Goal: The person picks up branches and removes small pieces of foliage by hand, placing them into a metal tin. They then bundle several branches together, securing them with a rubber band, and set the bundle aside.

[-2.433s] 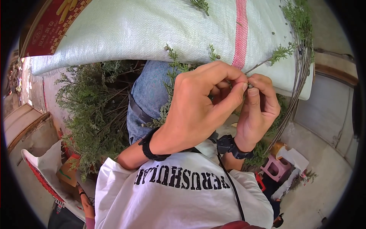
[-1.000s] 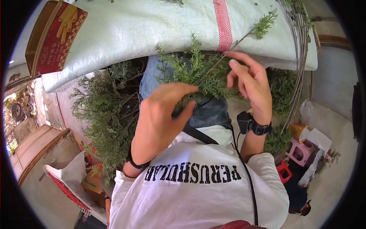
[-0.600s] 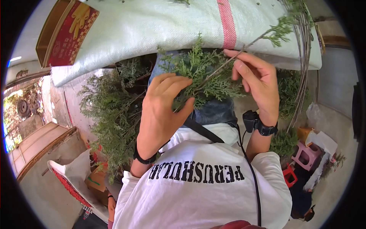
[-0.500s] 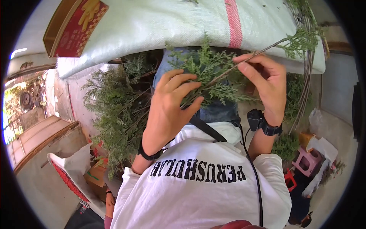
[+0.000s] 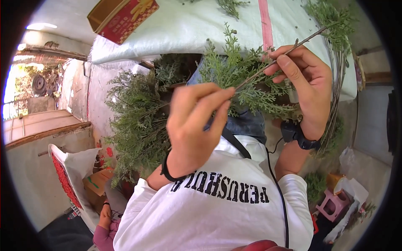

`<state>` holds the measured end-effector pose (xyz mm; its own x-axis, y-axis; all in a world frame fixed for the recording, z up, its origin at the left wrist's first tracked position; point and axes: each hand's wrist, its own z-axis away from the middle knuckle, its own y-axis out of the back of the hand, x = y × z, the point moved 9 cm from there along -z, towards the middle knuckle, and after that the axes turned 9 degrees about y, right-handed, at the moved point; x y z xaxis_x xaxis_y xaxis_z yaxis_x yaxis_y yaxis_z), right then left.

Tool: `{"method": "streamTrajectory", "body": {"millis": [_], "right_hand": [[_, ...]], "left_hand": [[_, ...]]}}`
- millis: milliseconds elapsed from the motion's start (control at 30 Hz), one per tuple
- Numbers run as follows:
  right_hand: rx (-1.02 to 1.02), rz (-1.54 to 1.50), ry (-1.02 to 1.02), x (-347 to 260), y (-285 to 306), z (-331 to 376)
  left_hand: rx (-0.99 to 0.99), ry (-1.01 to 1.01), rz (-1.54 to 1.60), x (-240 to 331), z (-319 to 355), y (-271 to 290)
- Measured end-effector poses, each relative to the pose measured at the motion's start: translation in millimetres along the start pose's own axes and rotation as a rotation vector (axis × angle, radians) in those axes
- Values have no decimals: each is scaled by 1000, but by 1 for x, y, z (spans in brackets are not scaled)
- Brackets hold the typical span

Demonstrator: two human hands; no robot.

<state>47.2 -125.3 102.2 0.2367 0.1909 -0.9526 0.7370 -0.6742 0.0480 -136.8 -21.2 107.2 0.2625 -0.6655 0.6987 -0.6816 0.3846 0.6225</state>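
One leafy branch (image 5: 301,43) slants from centre to upper right; your right hand (image 5: 309,79) pinches its stem, probably to steady it. Your left hand (image 5: 193,125), centre, is blurred, grip unclear. White woven sheeting (image 5: 197,27) spans the top.

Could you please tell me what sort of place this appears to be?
It is probably a makeshift indoor workroom: cut leafy branches at the left, a white woven sheet spread in front, and a pink plastic stool among clutter on the right.
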Motion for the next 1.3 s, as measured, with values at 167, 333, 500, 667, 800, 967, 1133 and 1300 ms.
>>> {"method": "streamTrajectory", "body": {"millis": [167, 333, 500, 667, 800, 967, 1133, 1300], "right_hand": [[-78, -23, 153, -22, -16, -3], [-163, 8, 169, -41, -32, -10], [-356, 133, 160, -59, -50, -21], [-413, 68, 138, -46, -38, -44], [-328, 123, 72, 2, 8, -92], [-287, 606, 28, 75, 42, -151], [-336, 992, 69, 85, -7, -176], [-445, 1333, 492, 66, -46, -153]], "left_hand": [[-6, 56, 197, -6, -1, -14], [-115, 116, 199, -12, -12, -21], [-387, 241, 460, -38, -21, -30], [-514, 322, 762, -63, -21, -37], [-582, 368, 913, -87, -19, -50], [-669, 447, 1106, -99, 4, -57], [-683, 524, 1137, -124, 10, -64], [-583, 493, 1148, -119, 6, -52]]}}
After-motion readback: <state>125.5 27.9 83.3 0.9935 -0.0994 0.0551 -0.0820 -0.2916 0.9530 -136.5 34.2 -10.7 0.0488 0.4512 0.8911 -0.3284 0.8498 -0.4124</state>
